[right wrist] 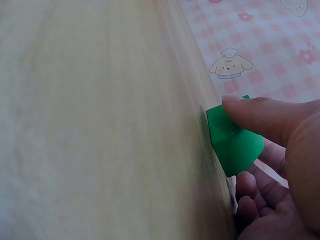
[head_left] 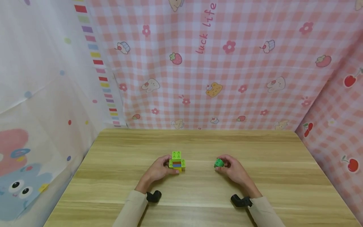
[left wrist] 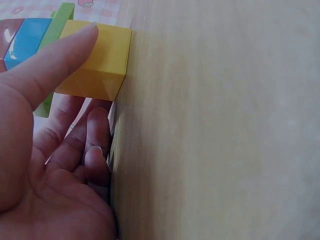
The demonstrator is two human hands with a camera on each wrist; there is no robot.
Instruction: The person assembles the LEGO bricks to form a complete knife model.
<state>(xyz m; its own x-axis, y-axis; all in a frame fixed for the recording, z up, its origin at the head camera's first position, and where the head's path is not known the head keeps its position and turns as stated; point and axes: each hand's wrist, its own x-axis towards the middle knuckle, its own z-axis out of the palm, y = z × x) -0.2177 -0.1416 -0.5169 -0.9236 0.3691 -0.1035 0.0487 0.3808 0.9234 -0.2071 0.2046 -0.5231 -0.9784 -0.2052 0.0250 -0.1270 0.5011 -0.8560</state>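
Toward the left of the tabletop, a stack of toy building blocks (head_left: pixel 176 155) stands upright in my left hand (head_left: pixel 157 170). Its bottom yellow block (left wrist: pixel 109 57) has my thumb across one side, with the fingers behind. Above the yellow come a wider lime green piece (left wrist: pixel 58 24), a blue block (left wrist: pixel 29 39) and a reddish-brown one (left wrist: pixel 11 31); lime studs top the stack in the head view. My right hand (head_left: pixel 234 170) pinches a dark green block (head_left: pixel 218 162) at the table surface. In the right wrist view this green block (right wrist: pixel 239 150) shows a curved side.
The wooden table (head_left: pixel 195 195) ends at a pink checked cloth (head_left: pixel 198 72) behind it. A pale cloth (head_left: pixel 56 85) hangs at the left, and another checked one (head_left: pixel 340 126) at the right. Black wrist mounts (head_left: pixel 240 201) stick out inward from both forearms.
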